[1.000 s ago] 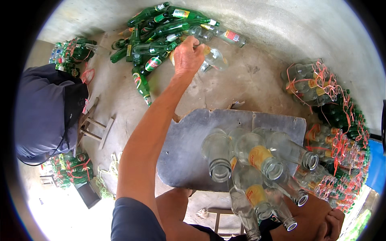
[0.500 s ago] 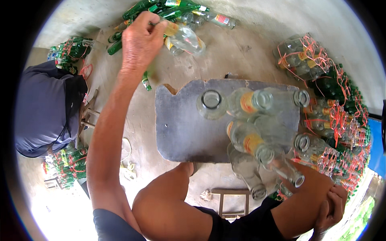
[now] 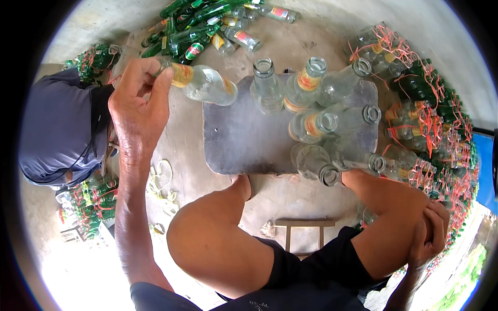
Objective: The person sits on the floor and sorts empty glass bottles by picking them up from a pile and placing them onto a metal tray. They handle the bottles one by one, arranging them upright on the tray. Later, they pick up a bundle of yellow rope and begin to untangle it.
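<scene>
My left hand (image 3: 140, 98) is closed around the neck of a clear glass bottle (image 3: 210, 88) with a yellow neck label. The bottle lies nearly level in the air, its base toward the left far corner of a grey tabletop (image 3: 244, 140). On the right part of that top stand several clear glass bottles (image 3: 303, 88), mouths up, some with yellow labels. My right hand (image 3: 430, 233) rests on my right knee, holding nothing, its fingers bent over the knee.
A heap of green and clear bottles (image 3: 194, 33) lies on the floor by the far wall. Bottles bundled with pink string (image 3: 420, 129) line the right side. At left are a person's dark back (image 3: 59, 129) and green bottle bundles (image 3: 96, 205). A wooden stool (image 3: 304, 224) stands between my legs.
My left hand has drawn the clear bottle away from the heap, toward me and left. The view has shifted, so the table appears different. My right hand stays on the knee.
</scene>
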Available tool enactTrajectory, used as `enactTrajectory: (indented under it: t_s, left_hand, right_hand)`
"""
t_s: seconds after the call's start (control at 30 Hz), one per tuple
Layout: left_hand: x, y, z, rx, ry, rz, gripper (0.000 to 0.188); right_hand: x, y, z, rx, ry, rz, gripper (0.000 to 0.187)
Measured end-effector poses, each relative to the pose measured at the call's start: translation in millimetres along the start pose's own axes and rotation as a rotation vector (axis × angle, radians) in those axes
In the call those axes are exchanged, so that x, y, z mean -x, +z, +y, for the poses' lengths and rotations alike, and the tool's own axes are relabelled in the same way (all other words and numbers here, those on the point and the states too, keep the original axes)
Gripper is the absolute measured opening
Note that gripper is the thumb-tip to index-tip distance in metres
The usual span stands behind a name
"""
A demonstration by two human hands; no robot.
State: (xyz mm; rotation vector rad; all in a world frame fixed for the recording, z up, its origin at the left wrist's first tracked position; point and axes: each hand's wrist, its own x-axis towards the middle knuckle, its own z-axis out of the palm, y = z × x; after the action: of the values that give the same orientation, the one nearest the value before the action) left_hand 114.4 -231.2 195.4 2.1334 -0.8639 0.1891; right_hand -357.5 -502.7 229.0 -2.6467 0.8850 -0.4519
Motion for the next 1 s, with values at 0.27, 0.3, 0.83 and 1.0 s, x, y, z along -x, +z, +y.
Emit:
enactTrajectory:
  t_s: [0.27, 0.3, 0.83, 1.0]
  left_hand:
    - [50, 1, 32, 0.061, -0.019, -0.090, 0.014]
    - [52, 4, 34, 0.071, -0.006, -0.108, 0.014]
    - [62, 30, 56, 0.132, 0.173, -0.243, 0.019]
    - [64, 36, 59, 0.146, 0.180, -0.286, 0.019]
  right_hand:
    - [4, 1, -4, -0.022, 0.004, 0.014, 0.021]
    - [5, 1, -4, -0.020, 0.010, 0.015, 0.021]
    - [7, 2, -2, -0.041, 0.005, 0.016, 0.024]
    - [6, 2, -4, -0.036, -0.002, 0.013, 0.024]
